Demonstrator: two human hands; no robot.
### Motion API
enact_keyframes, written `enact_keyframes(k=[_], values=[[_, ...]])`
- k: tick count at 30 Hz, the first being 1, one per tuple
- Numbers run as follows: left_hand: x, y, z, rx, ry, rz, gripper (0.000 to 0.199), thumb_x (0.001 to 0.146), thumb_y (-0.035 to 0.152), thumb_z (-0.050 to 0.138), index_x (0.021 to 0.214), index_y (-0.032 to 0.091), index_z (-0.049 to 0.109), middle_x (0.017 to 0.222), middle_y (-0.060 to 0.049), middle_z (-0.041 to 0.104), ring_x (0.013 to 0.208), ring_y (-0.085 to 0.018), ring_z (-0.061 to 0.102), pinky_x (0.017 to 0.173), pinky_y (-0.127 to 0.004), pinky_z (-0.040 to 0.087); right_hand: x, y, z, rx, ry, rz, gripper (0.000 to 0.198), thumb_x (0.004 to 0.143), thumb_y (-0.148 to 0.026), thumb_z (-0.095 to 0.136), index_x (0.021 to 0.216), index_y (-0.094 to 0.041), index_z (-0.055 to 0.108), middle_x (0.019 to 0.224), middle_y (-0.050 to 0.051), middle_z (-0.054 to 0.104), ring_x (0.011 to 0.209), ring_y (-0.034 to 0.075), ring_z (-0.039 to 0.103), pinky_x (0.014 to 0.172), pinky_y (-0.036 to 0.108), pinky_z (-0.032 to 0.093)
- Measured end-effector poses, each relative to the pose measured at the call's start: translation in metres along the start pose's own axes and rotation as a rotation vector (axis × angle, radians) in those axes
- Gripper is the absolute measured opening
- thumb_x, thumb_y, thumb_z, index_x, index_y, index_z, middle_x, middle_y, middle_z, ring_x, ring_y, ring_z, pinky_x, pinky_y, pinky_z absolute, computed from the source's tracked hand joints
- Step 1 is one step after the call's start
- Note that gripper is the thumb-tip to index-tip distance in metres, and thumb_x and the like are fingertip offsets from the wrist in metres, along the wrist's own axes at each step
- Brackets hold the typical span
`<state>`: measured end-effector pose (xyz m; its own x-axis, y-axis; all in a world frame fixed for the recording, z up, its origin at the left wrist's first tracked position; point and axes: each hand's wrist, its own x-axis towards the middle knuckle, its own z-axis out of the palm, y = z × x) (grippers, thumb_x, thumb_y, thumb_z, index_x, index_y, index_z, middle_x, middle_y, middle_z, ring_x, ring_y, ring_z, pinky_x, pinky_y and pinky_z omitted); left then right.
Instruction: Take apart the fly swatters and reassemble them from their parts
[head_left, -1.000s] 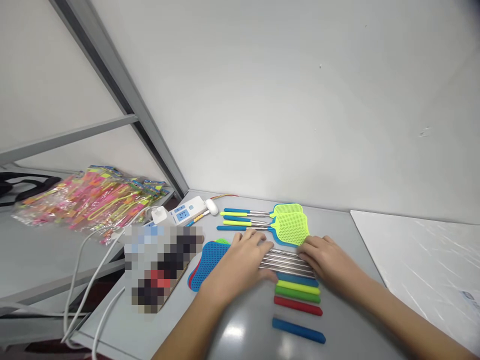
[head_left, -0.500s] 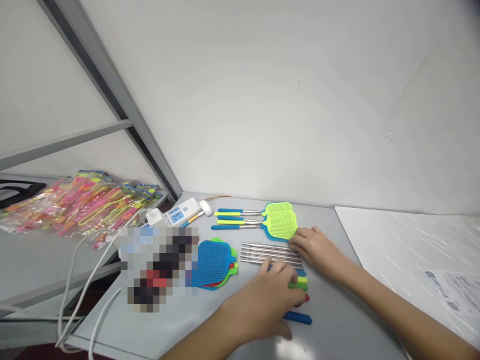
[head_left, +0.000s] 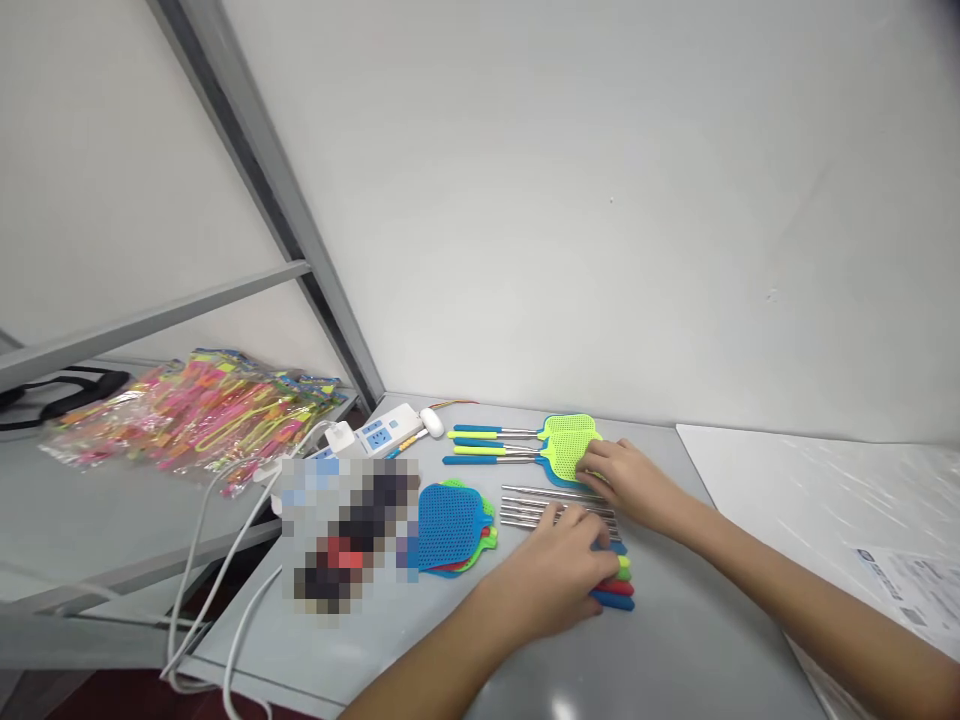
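Observation:
My left hand [head_left: 566, 575] is closed over a row of blue, yellow-green and red handles [head_left: 621, 588], with their left parts hidden under it. Several thin silver metal rods [head_left: 521, 513] lie side by side, reaching beneath its fingertips. My right hand [head_left: 622, 480] has bent fingers at the right end of the uppermost rod [head_left: 536, 490], which lies a little apart from the others. Its fingertips also overlap the edge of the yellow-green fly swatters [head_left: 568, 450]. Left of the rods, loose blue, red and green swatter heads [head_left: 450, 527] lie stacked.
Left of the stack is a blurred-out patch [head_left: 352, 530]. Behind it are a white power strip [head_left: 386, 430], a white mouse [head_left: 432, 422] and trailing cables [head_left: 180, 590]. Bagged colourful items [head_left: 217, 410] cover the left shelf. A wrapped white board [head_left: 795, 490] lies right.
The coloured handles are now pushed closer together under my left hand. My right hand has moved slightly up towards the swatters, and the uppermost rod has separated from the rest. The view has shifted.

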<state>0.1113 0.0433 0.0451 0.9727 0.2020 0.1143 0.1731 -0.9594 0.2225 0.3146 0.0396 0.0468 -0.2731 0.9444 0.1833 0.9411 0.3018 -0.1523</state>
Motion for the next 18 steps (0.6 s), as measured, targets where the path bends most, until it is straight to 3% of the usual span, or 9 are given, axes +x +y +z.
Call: enact_keyframes(k=[8, 13, 18], values=[[0.002, -0.004, 0.004, 0.015, -0.006, 0.055, 0.035, 0.076, 0.042, 0.075, 0.102, 0.023, 0.064, 0.113, -0.005, 0.052, 0.108, -0.025, 0.044, 0.089, -0.037, 0.036, 0.080, -0.015, 0.030, -0.087, -0.035, -0.031, 0.017, 0.093, -0.031, 0.055, 0.096, -0.018, 0.065, 0.099, 0.007, 0.060, 0.094, 0.020, 0.057, 0.080, 0.031, 0.036], [-0.001, -0.005, 0.010, 0.026, 0.046, 0.071, 0.037, 0.073, 0.044, 0.076, 0.099, 0.022, 0.064, 0.109, -0.006, 0.054, 0.109, -0.027, 0.044, 0.091, -0.038, 0.034, 0.086, -0.024, 0.032, -0.129, -0.041, -0.034, 0.025, 0.097, -0.023, 0.043, 0.086, -0.015, 0.064, 0.092, 0.008, 0.060, 0.088, 0.019, 0.057, 0.079, 0.032, 0.035], [-0.003, -0.004, 0.012, 0.024, 0.072, 0.086, 0.040, 0.072, 0.047, 0.077, 0.101, 0.022, 0.064, 0.109, -0.006, 0.054, 0.110, -0.028, 0.044, 0.091, -0.038, 0.033, 0.081, -0.030, 0.035, -0.161, -0.043, -0.058, 0.023, 0.096, -0.029, 0.048, 0.085, -0.016, 0.063, 0.093, 0.009, 0.061, 0.093, 0.023, 0.054, 0.080, 0.036, 0.033]])
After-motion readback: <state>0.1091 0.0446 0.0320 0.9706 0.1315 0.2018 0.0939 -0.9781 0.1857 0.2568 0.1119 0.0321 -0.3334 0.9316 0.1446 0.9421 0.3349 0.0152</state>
